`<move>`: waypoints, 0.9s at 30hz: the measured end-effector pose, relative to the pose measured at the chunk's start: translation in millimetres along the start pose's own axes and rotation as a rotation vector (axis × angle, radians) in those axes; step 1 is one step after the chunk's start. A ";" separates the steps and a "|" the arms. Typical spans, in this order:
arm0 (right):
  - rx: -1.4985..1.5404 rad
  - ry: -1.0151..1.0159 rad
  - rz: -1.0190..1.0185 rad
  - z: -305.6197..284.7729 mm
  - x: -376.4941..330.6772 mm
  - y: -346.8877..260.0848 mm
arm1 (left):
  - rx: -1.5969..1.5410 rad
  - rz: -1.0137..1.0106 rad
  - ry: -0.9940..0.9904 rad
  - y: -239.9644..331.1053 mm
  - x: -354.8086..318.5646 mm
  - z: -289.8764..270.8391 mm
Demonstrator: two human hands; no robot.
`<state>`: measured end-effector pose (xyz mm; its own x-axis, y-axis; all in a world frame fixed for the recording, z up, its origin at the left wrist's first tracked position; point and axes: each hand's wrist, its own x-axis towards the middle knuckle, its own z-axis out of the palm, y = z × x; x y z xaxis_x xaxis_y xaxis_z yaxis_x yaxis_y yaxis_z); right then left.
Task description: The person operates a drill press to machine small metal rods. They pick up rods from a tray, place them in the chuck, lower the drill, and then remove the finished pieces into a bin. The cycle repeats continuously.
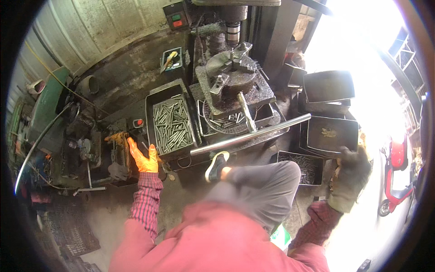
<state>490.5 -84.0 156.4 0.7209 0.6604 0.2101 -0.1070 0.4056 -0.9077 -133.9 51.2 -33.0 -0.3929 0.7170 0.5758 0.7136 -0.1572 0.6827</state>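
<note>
My left hand point(144, 157) wears an orange glove, with its fingers spread and nothing in them. It is beside the near left corner of a metal bin point(150, 127) full of short metal pins point(173, 124). On the right, my right hand point(349, 177) in a dark grey work glove is beside the stacked black trays point(333, 86). Its fingers are smeared and partly hidden, so I cannot tell what they hold. Between my hands stands a drill press point(233, 31) over a round chuck fixture point(231, 72). A long shiny bar point(253, 135) slants across its front.
A box point(321, 174) of dark metal pieces sits beyond my bent knee. Further left are a crumpled grey glove point(118, 172), a small red-capped container point(138, 123) and a cluttered bench machine point(81, 152). A switch box point(176, 19) hangs on the wall. A red scooter point(395, 177) stands outside.
</note>
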 end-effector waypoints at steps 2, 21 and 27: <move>0.089 -0.124 0.034 38.2 10.1 39.4 | -0.261 0.120 -0.272 68.5 15.8 2.0; 0.226 -0.142 0.357 229.2 13.3 85.5 | -0.294 0.275 -1.081 127.7 -77.9 181.2; -0.113 -0.359 0.265 263.6 -19.8 53.0 | -0.044 0.300 -0.773 135.8 -134.3 186.3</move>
<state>290.0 91.0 199.8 0.3942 0.9171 0.0601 -0.1658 0.1353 -0.9768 123.8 60.1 -101.5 0.3316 0.9022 0.2760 0.6948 -0.4314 0.5755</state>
